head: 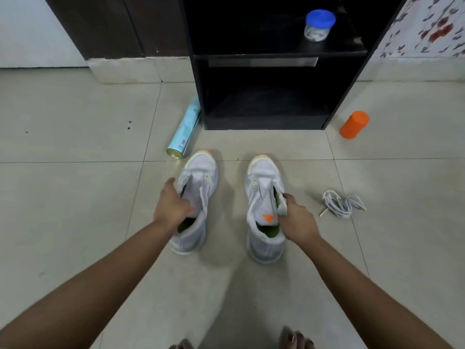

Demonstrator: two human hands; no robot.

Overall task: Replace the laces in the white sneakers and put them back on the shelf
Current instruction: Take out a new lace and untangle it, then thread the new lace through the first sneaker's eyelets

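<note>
Two white sneakers with orange marks stand side by side on the tiled floor, toes toward the shelf, and neither has laces in it. My left hand (pixel 171 206) grips the left sneaker (pixel 195 200) by its outer collar edge, fingers inside. My right hand (pixel 297 219) grips the right sneaker (pixel 261 210) by its right collar edge. A bundle of white laces (pixel 343 204) lies on the floor to the right of the shoes. The black shelf unit (pixel 266 94) stands just beyond the shoes, its lower compartment dark and open.
A light-blue spray can (pixel 185 133) lies on the floor against the shelf's left foot. An orange cylinder (pixel 354 124) stands to the right of the shelf. A blue-lidded jar (pixel 319 25) sits on the upper shelf board. My toes (pixel 294 338) show at the bottom edge.
</note>
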